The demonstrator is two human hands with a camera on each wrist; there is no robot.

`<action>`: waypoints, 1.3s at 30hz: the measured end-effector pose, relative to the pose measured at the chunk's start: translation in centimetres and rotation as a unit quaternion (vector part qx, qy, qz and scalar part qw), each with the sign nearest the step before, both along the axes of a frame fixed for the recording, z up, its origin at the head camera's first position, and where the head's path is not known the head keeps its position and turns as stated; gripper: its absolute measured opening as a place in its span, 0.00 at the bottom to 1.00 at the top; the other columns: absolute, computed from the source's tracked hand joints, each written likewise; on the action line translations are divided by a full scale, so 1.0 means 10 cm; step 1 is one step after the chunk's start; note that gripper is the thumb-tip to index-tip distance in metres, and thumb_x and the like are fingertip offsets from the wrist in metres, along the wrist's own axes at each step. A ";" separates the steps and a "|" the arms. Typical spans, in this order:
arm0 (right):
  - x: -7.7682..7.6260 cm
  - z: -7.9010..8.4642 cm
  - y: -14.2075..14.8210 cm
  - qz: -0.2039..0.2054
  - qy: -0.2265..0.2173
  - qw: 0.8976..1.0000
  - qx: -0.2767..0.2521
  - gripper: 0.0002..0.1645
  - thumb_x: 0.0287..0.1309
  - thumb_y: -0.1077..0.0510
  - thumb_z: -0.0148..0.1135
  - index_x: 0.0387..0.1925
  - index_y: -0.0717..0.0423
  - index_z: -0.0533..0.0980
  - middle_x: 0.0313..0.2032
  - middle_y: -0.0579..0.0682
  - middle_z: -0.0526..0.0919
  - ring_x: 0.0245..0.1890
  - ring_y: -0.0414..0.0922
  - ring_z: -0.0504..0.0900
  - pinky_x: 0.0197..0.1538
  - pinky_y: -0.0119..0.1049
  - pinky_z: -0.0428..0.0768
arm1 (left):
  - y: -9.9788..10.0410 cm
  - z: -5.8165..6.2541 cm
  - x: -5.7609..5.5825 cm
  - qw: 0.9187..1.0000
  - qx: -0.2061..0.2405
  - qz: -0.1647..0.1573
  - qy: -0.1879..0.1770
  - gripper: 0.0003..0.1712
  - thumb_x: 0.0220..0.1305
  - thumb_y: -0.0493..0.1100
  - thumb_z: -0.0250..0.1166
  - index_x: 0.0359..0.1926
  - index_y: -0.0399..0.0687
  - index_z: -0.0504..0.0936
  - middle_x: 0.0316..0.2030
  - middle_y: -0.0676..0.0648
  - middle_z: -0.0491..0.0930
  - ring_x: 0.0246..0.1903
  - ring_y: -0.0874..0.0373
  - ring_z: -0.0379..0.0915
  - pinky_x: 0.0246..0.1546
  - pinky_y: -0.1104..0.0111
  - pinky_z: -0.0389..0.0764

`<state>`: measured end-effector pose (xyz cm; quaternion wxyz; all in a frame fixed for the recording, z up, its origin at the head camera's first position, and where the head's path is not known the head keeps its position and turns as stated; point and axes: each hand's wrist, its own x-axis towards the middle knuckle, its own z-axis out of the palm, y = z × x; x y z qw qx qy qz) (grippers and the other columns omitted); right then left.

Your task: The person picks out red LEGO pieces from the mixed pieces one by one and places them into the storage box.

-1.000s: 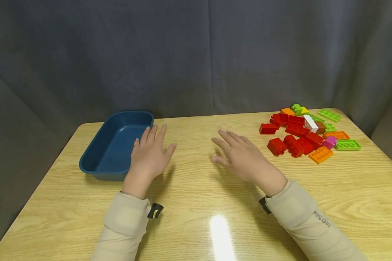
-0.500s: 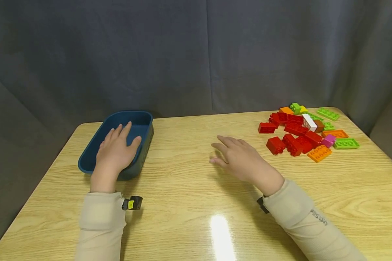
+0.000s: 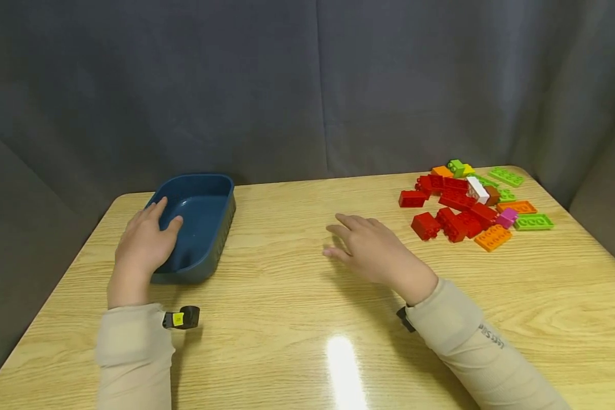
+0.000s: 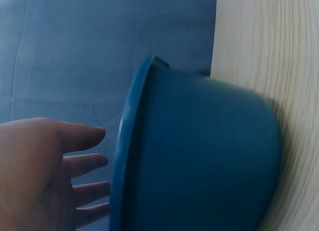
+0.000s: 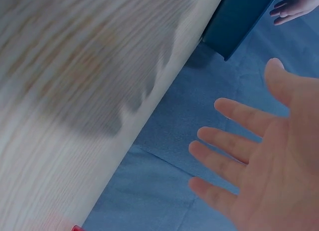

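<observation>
A blue plastic basin [image 3: 220, 228] stands at the left of the table. Above its left side hovers my left hand [image 3: 146, 239], fingers extended and thumb apart, holding nothing. In the left wrist view the fingers [image 4: 84, 164] appear over the level of the basin's rim [image 4: 130, 131]; contact with the rim cannot be made out. My right hand [image 3: 371, 250] is held above the middle of the table with its fingers spread, and the right wrist view shows the palm [image 5: 279, 166] with nothing in it. Nearest to it on the right lie red toy building bricks [image 3: 425, 226].
More building bricks are spread at the table's back right, among them a white brick [image 3: 477, 191], an orange plate brick [image 3: 493, 237], a green plate brick [image 3: 534, 222] and a pink brick [image 3: 507, 217]. A dark curtain [image 3: 266, 91] hangs behind the wooden table [image 3: 282, 319].
My left hand has moved left, from the basin's right side across to its left side. The right hand has kept nearly the same place. The view has shifted slightly.
</observation>
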<state>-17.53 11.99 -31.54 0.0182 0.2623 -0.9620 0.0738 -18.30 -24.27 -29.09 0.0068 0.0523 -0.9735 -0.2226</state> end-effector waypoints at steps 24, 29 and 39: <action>0.00 -0.02 -0.02 0.004 -0.003 1.000 0.011 0.37 0.63 0.35 0.46 0.64 0.54 0.68 0.68 0.60 0.66 0.65 0.55 0.65 0.65 0.56 0.68 | -0.32 -0.14 -0.01 0.978 0.104 0.174 -0.044 0.41 0.70 0.59 0.33 0.73 0.38 0.42 0.71 0.26 0.47 0.65 0.26 0.48 0.59 0.32 0.56; 0.00 -0.02 -0.02 0.001 -0.008 1.000 0.010 0.37 0.63 0.35 0.46 0.64 0.54 0.68 0.68 0.60 0.66 0.65 0.55 0.65 0.65 0.57 0.69 | -0.32 -0.15 -0.02 0.978 0.096 0.180 -0.050 0.41 0.70 0.59 0.33 0.73 0.36 0.44 0.70 0.25 0.49 0.64 0.26 0.49 0.58 0.33 0.57; -0.01 -0.03 -0.01 0.003 -0.005 1.000 0.006 0.36 0.63 0.36 0.47 0.63 0.54 0.69 0.67 0.60 0.67 0.64 0.55 0.67 0.63 0.57 0.71 | -0.26 -0.15 -0.04 0.982 0.089 0.163 -0.044 0.40 0.70 0.59 0.33 0.71 0.34 0.49 0.69 0.25 0.54 0.63 0.27 0.52 0.58 0.34 0.59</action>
